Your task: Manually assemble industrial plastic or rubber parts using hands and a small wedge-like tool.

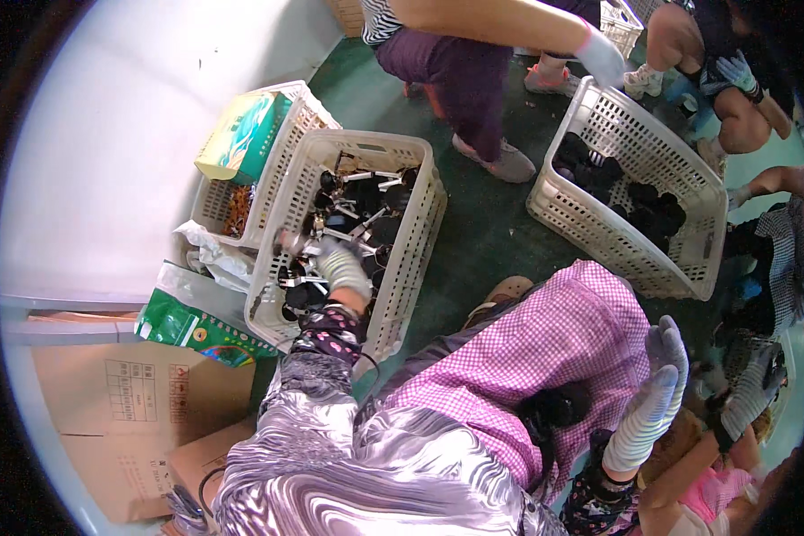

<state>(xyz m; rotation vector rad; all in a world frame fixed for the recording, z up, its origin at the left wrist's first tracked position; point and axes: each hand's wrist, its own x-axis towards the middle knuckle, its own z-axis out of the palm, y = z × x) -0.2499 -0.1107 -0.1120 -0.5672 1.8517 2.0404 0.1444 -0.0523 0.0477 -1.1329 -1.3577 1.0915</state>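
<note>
Floor: green floor (482, 223) carries the crates, seated people around its far side.
Right crate: white lattice crate (679, 170) holds dark round parts, a co-worker's gloved hand (601, 55) at its far rim.
Middle crate: your white crate (411, 241) sits beside a second crate (286, 134) topped by a green box (241, 134).
Parts: black and metal parts (366, 210) fill the middle crate.
Left hand: your gloved left hand (341, 268) reaches in, fingers curled among the parts; grip cannot be told.
Right hand: your gloved right hand (654, 402) is raised, fingers straight, empty.
</note>
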